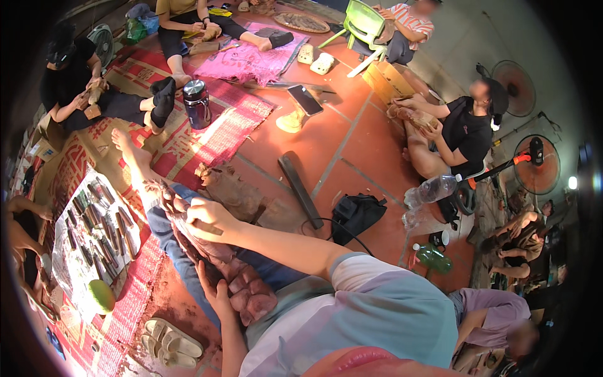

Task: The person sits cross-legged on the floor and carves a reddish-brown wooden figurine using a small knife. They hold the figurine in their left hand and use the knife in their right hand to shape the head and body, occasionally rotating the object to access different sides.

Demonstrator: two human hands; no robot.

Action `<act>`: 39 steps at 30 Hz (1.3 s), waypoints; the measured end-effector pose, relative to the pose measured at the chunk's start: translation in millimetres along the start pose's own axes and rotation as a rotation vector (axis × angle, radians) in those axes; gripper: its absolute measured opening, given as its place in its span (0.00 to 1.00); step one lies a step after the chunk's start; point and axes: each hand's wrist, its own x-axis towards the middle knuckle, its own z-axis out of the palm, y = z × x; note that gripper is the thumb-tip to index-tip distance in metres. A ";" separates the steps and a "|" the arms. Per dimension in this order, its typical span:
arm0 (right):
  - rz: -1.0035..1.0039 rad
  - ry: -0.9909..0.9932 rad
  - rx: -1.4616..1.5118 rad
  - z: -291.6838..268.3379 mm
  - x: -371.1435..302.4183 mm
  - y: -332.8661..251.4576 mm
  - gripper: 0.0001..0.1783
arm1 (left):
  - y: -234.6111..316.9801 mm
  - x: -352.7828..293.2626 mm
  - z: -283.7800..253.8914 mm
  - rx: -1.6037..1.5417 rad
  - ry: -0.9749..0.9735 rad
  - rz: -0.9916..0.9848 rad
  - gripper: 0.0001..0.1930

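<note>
A long reddish-brown wood carving (251, 294) lies slantwise across my lap, with rounded, block-like lumps at its near end and a knobbly far end. My right hand (212, 220) is closed above its middle, fingers curled in; whatever they may pinch is too small to make out. Lower down, my left hand (217, 296) grips the carving's side near the lumpy end, its fingers stretched along the edge. Under the carving are my blue trousers (171, 232). Beyond my right hand, a rough brown piece of wood (235, 188) rests on the floor.
Left of me, many carving tools (97, 220) lie on a white sheet beside a green round fruit (100, 296). Sandals (173, 342) sit below. A dark flask (196, 103), phone (305, 99), dark bar (300, 191), black bag (357, 217) and bottles (432, 190) stand around; several people sit nearby.
</note>
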 end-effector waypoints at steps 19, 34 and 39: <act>0.061 -0.239 -0.045 10.6 -24.8 -3.6 0.05 | -11.5 2.6 -3.7 0.111 0.021 0.041 0.33; 0.036 -0.010 -0.003 -9.8 5.8 10.3 0.06 | -2.2 2.3 3.7 0.203 0.016 0.054 0.31; 0.021 -0.134 -0.101 -1.7 -25.0 2.7 0.05 | 3.4 -0.5 3.4 0.255 0.078 0.026 0.31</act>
